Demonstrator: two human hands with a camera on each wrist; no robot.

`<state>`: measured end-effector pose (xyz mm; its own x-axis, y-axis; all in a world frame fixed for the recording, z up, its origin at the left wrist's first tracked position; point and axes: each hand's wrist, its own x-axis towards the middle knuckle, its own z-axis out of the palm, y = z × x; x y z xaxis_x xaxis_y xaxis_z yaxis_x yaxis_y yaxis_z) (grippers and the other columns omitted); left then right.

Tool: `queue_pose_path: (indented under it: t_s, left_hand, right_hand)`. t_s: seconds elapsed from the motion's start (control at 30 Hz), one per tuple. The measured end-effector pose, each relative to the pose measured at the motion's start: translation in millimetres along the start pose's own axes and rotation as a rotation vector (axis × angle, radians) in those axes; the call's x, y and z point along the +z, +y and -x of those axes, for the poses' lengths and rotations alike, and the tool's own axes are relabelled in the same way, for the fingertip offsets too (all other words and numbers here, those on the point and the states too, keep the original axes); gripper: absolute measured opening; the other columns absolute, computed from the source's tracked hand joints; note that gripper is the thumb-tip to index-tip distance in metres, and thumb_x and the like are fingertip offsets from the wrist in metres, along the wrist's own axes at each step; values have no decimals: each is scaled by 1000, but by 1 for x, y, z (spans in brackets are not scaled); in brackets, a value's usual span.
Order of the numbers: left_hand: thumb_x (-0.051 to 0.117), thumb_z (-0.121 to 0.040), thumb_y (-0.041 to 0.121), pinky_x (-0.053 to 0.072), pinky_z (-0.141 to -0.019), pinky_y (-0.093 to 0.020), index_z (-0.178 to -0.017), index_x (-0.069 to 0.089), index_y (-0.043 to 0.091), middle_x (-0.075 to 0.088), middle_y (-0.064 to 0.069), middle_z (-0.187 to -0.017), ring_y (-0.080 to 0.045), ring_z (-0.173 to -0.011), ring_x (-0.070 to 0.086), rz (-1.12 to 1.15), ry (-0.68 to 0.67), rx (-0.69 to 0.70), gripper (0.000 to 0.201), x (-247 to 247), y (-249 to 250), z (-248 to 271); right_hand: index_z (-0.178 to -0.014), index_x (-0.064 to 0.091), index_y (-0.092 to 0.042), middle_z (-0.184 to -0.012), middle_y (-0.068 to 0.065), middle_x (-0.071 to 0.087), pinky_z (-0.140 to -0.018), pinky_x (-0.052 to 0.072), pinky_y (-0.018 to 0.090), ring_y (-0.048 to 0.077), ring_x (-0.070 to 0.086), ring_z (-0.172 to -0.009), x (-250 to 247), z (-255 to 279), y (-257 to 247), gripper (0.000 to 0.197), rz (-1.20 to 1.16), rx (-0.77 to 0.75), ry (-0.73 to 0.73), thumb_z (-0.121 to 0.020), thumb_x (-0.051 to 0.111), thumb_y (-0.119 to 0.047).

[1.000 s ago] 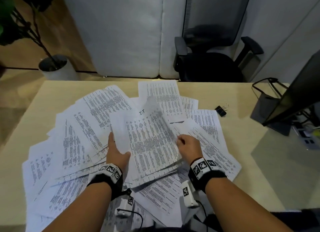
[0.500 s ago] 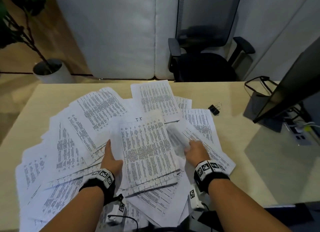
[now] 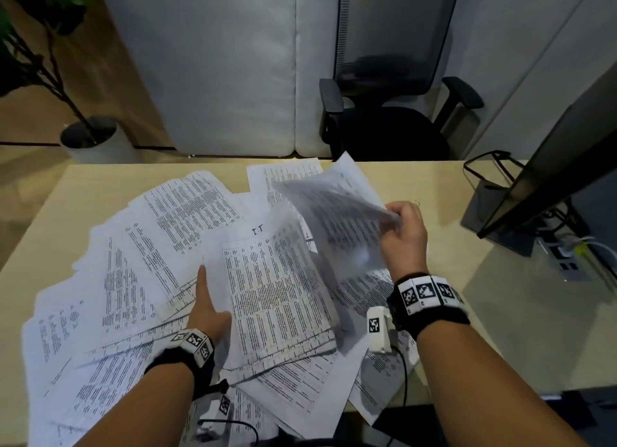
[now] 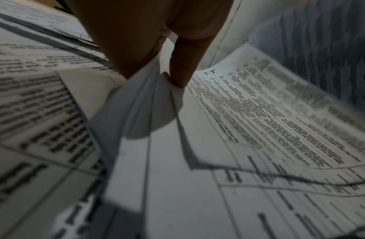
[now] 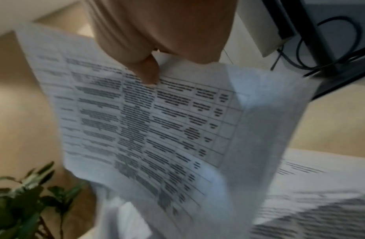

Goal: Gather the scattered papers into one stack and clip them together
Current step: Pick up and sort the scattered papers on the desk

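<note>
While most of the papers (image 3: 140, 273) lie fanned across the bench (image 3: 444, 279), a partial stack (image 3: 280, 296) sits at the middle, its top page marked "I-T". The left hand (image 3: 205, 309) holds that stack by its near-left edge; the left wrist view shows thumb and fingers pinching several sheets. The right hand (image 3: 402, 236) is raised above the bench, pinching one loose sheet (image 3: 337, 219) by its edge, the page blurred and hanging over the stack's right side.

Gathering is in hand, judging by how many pages are unstacked. The next move calls for laying this sheet squarely on the stack, then reaching for another.

Only the right wrist view shows the thumb (image 5: 149, 72) pressed on the sheet's printed table. Only the head view shows the whole spread; the clip is not visible in any view.
</note>
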<state>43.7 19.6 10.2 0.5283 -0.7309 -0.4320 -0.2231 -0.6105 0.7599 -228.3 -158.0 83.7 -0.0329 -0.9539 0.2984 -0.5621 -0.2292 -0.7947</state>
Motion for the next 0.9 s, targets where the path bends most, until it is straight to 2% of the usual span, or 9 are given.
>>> queue_pose_path:
  t_s: [0.07, 0.13, 0.23, 0.4, 0.57, 0.67, 0.73, 0.8, 0.9]
  left_hand:
    - [41, -80, -18, 35, -56, -15, -150, 1, 43, 17, 5, -157, -18, -104, 55, 16, -28, 3, 101, 0, 0, 1]
    - [39, -75, -20, 49, -76, -22, -148, 20, 40, 24, 8, -156, -16, -124, 45, 30, -73, 9, 97, -1, -1, 2]
    - [40, -70, -20, 44, -102, -46, -123, 57, 31, 57, 5, -133, -32, -131, 47, 59, -75, -36, 75, -2, -7, -1]
    - [40, -69, -21, 38, -107, -43, -108, 65, 24, 64, -1, -123, -23, -126, 51, 103, -48, -89, 65, -2, -5, -2]
    - [41, -74, -21, 36, -104, -40, -112, 68, 14, 62, -4, -120, -19, -119, 49, 197, -33, -143, 58, -1, 0, 0]
    - [50, -94, 13, 44, -93, -36, -106, 69, 4, 61, -13, -118, -29, -117, 53, 326, -24, -128, 24, 2, 7, 2]
    - [37, -96, 55, 42, -101, -46, -115, 63, 2, 56, -11, -129, -33, -124, 49, 456, -85, -216, 62, 2, 3, -1]
    - [25, -75, 86, 36, -105, -58, -104, 68, 17, 58, -7, -125, -29, -116, 53, 482, -98, -269, 86, 1, -6, -9]
    - [22, -54, 101, 33, -107, -62, -110, 69, 23, 56, -15, -134, -37, -124, 51, 362, -101, -318, 107, -3, -13, -16]
  right_hand:
    - [-91, 58, -13, -94, 0, 51, -75, 48, 26, 14, 51, -84, -3, -4, -18, 6, -94, -153, 62, -93, 58, -7]
    - [-94, 60, -9, -94, 4, 53, -74, 46, 23, 13, 51, -83, -1, -6, -34, 5, -195, -249, 60, -93, 57, -6]
    - [-95, 60, -17, -98, 7, 61, -75, 49, 23, 16, 58, -88, 10, -1, -51, 17, -430, -82, -113, -89, 56, -1]
    - [-93, 55, -40, -104, 1, 58, -70, 48, 20, 10, 57, -84, 29, 16, -52, 32, -389, 64, -133, -92, 56, -8]
    - [-93, 62, -37, -108, 1, 54, -77, 51, 17, 14, 59, -93, 35, 18, -67, 39, -486, -13, -370, -90, 56, 2]
    - [-98, 62, -38, -112, 8, 62, -79, 56, 33, 22, 63, -97, 44, 10, -63, 32, -547, 107, -371, -88, 60, -8]
    - [-110, 57, -32, -110, 1, 64, -80, 56, 32, 17, 64, -96, 52, 11, -52, 28, -424, 206, -426, -90, 61, -13]
    - [-117, 53, -27, -108, -2, 65, -81, 57, 34, 15, 65, -95, 61, 19, -38, 32, -278, 323, -506, -89, 61, -14]
    - [-113, 53, -20, -95, -2, 64, -64, 51, 23, 15, 64, -85, 73, 40, -23, 26, -189, 420, -541, -90, 60, -10]
